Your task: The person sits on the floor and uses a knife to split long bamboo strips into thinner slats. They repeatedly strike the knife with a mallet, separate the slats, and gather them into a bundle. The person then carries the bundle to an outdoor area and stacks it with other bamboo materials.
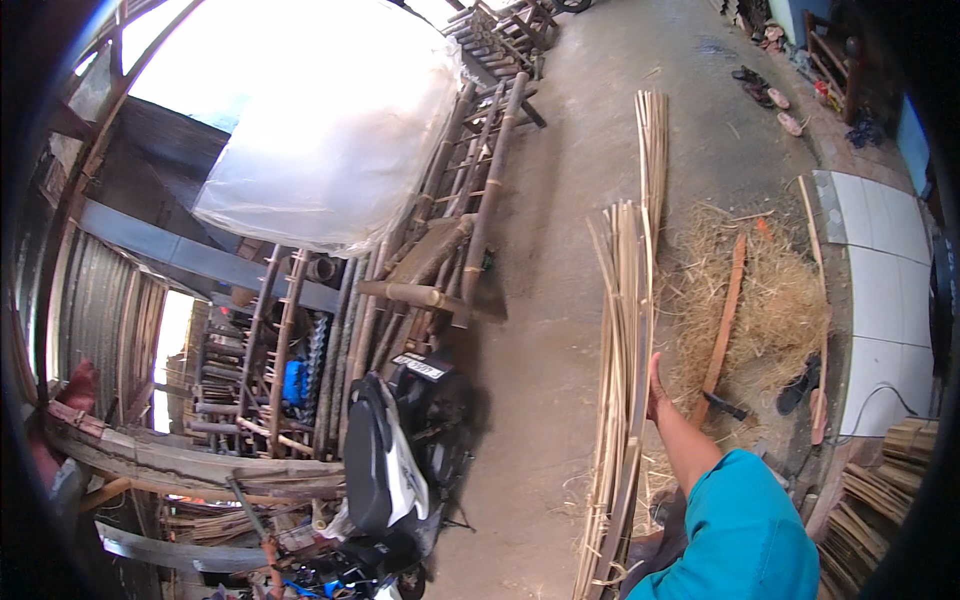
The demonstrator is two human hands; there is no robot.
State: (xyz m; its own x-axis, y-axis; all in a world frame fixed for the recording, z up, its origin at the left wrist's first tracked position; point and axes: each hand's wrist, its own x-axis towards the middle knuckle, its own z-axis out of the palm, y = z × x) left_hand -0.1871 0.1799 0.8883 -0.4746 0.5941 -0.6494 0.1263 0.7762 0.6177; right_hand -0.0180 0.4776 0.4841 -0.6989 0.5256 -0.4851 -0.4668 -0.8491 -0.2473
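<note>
My right hand (656, 396), at the end of an arm in a teal sleeve, is against the right side of a long bundle of pale bamboo strips (618, 310). One digit points up along a strip; the other fingers are mostly hidden, and the hand looks closed round that strip. The bundle runs from the lower edge up the middle of the floor, its far ends fanned slightly. Beyond it a second bunch of strips (653, 140) extends farther away. My left hand is out of sight. Right of my hand a reddish-brown wooden slat (727, 310) lies across a heap of shavings (775, 290).
A parked motorbike (385, 450) stands at the left, near a bamboo rack (480, 200) and a hanging plastic sheet (330, 150). On the right are white tiles (880, 290), a dark sandal (798, 385) and stacked bamboo pieces (865, 500). More footwear (765, 95) lies farther off.
</note>
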